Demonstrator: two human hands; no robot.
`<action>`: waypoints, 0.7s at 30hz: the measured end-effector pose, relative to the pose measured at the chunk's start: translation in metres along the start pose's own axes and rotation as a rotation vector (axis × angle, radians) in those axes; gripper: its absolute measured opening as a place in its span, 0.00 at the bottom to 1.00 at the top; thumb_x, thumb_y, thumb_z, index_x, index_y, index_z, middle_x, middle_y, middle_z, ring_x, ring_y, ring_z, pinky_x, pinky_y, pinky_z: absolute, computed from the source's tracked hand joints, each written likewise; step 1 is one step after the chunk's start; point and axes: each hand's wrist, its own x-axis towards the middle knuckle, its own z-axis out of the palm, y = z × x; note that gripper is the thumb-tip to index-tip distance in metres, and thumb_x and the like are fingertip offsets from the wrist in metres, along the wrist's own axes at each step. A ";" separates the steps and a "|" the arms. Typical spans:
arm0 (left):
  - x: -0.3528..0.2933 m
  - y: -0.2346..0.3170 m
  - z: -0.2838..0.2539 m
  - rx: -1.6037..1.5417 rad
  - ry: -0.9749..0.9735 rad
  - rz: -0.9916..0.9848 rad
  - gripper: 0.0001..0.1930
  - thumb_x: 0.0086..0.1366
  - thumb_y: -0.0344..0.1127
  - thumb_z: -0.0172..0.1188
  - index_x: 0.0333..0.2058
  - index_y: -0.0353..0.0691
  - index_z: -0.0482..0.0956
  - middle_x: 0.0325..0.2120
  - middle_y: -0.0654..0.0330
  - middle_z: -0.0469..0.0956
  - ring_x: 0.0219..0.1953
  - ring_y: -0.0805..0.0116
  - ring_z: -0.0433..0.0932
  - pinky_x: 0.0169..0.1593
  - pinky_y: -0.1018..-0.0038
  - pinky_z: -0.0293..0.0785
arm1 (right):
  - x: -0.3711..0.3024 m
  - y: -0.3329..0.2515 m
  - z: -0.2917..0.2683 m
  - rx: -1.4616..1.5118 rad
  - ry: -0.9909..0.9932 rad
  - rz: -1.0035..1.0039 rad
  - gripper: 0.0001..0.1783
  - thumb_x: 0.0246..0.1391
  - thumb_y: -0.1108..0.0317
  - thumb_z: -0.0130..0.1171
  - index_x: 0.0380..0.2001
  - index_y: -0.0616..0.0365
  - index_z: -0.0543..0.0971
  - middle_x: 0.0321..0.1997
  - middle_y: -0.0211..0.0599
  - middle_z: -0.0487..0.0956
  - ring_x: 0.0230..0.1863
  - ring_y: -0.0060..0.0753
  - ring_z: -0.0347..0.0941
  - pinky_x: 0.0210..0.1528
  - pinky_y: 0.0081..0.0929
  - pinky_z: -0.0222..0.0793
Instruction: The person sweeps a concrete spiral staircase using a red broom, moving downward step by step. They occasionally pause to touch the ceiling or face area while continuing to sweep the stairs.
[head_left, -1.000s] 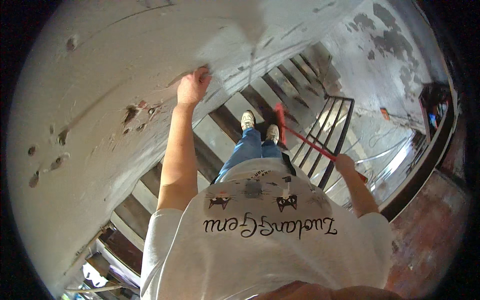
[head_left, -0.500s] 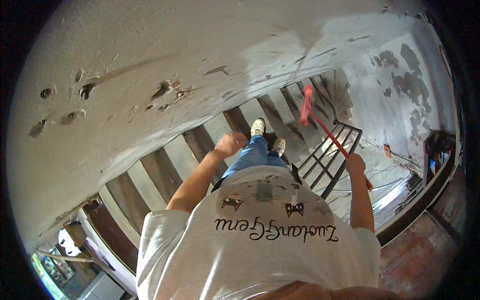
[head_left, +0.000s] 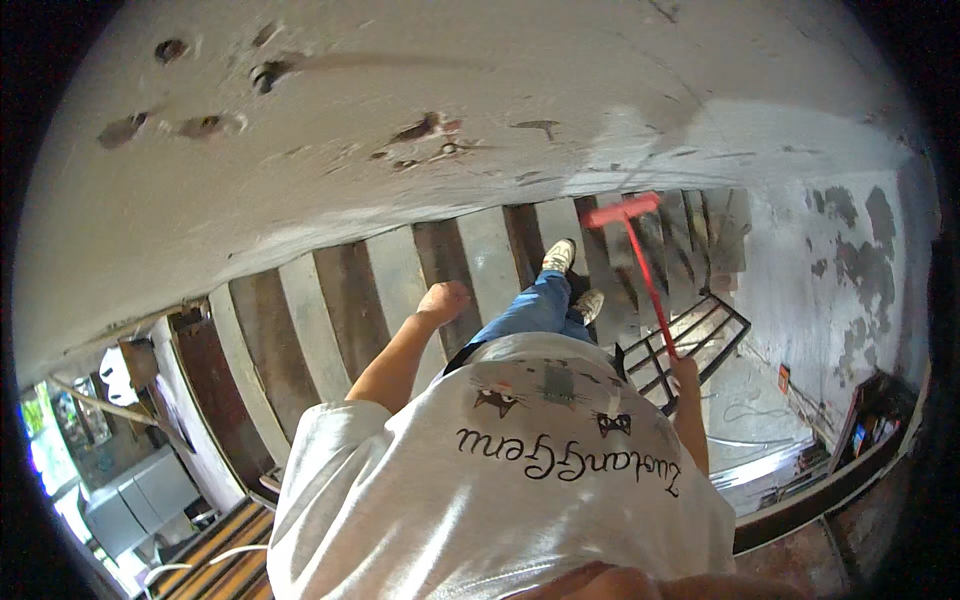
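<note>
My right hand (head_left: 683, 373) is wrapped round the handle of a long red broom (head_left: 648, 275), gripping it in front of my right side. Its crosswise head points away from me, over the stair treads and close to the wall's foot; whether it touches a tread I cannot tell. My left hand (head_left: 445, 300) hangs over the stairs with its fingers curled in and nothing visible in them. Below, my shoes (head_left: 560, 256) stand on the concrete steps (head_left: 490, 255).
A pitted, peeling wall (head_left: 330, 150) runs along the stairs. Right of my feet is a dark metal railing grid (head_left: 705, 340), with the lower floor (head_left: 750, 400) beyond it. At lower left are a grey cabinet (head_left: 140, 500) and striped slats (head_left: 220, 550).
The view has turned, and the wall and steps have shifted right. The broom's head has swung from lengthwise to crosswise in view. My right hand has moved in toward my body.
</note>
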 end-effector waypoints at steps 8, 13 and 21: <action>-0.003 0.006 0.034 -0.119 -0.136 0.007 0.16 0.49 0.42 0.54 0.37 0.44 0.72 0.33 0.52 0.74 0.38 0.56 0.72 0.42 0.68 0.67 | -0.066 0.027 -0.057 -0.252 0.055 -0.029 0.19 0.46 0.57 0.46 0.20 0.65 0.74 0.20 0.53 0.73 0.24 0.53 0.70 0.27 0.41 0.64; -0.004 0.012 0.038 -0.053 -0.124 0.049 0.17 0.50 0.43 0.53 0.37 0.43 0.72 0.34 0.54 0.73 0.37 0.56 0.71 0.41 0.67 0.67 | -0.064 0.000 -0.028 0.207 -0.102 -0.069 0.20 0.47 0.55 0.48 0.21 0.64 0.75 0.12 0.44 0.70 0.14 0.39 0.67 0.18 0.31 0.62; 0.001 -0.001 0.031 -0.031 -0.053 0.055 0.17 0.49 0.42 0.54 0.38 0.43 0.72 0.34 0.53 0.73 0.40 0.57 0.70 0.43 0.68 0.67 | 0.007 0.042 0.010 -0.216 -0.124 -0.146 0.18 0.50 0.59 0.45 0.17 0.62 0.70 0.08 0.37 0.66 0.13 0.37 0.66 0.17 0.34 0.62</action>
